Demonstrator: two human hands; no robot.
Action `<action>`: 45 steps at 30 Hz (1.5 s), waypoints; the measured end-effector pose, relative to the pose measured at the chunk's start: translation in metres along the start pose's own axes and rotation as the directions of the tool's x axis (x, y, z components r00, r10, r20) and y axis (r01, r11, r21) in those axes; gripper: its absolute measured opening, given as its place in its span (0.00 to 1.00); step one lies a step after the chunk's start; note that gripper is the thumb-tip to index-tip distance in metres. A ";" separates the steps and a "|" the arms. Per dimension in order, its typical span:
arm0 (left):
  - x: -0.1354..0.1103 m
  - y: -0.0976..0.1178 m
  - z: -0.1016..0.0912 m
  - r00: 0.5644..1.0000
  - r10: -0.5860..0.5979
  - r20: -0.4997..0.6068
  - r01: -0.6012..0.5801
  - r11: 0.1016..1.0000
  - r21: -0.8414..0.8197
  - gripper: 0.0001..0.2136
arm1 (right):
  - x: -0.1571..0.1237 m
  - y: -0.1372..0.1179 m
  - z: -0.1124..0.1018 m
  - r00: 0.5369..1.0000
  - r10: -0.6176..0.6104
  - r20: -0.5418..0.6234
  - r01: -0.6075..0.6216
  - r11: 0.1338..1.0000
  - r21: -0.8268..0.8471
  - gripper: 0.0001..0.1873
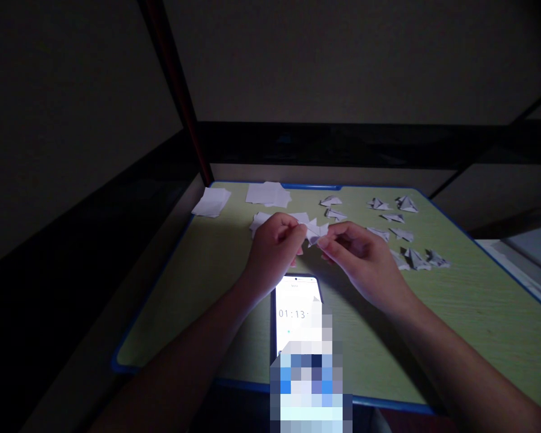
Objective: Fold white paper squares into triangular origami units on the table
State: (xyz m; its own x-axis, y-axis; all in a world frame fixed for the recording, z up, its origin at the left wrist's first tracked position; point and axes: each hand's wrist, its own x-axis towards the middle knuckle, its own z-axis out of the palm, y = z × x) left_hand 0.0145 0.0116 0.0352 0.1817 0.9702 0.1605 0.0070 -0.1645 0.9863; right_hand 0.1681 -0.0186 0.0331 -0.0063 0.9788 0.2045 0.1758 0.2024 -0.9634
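Note:
Between my two hands, above the middle of the table, is a small folded white paper figure with several pointed tips. My left hand pinches its left end between thumb and fingers. The thumb and fingers of my right hand are closed on its right end. Behind my left hand lie some white paper sheets, partly covered by that hand. A lit phone showing a timer lies below my hands, its lower part hidden by a pixelated patch.
Two more stacks of white paper, one at the far left and one at the back, lie on the green table with its blue edge. Several folded paper figures are spread over the right side. White items stand beyond the right edge.

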 end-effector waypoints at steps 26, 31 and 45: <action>-0.004 0.002 -0.001 0.995 0.096 0.034 -0.099 0.992 0.078 0.06 | -0.006 -0.009 -0.009 1.000 -0.021 -0.006 0.019 0.982 -0.189 0.17; -0.002 0.005 -0.003 0.995 0.091 -0.040 -0.091 0.996 0.008 0.07 | -0.056 -0.001 -0.015 0.988 -0.016 0.151 0.093 0.851 -0.517 0.36; -0.003 0.004 -0.002 0.994 0.110 -0.017 -0.108 0.992 0.065 0.07 | -0.101 0.024 -0.004 0.924 0.133 0.359 0.202 0.627 -0.752 0.55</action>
State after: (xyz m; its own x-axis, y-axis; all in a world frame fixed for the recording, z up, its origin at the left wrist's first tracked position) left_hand 0.0119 0.0088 0.0387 0.1644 0.9492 0.2684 0.0511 -0.2799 0.9587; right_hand 0.1773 -0.1123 -0.0102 -0.3355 0.9420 -0.0016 0.8496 0.3019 -0.4325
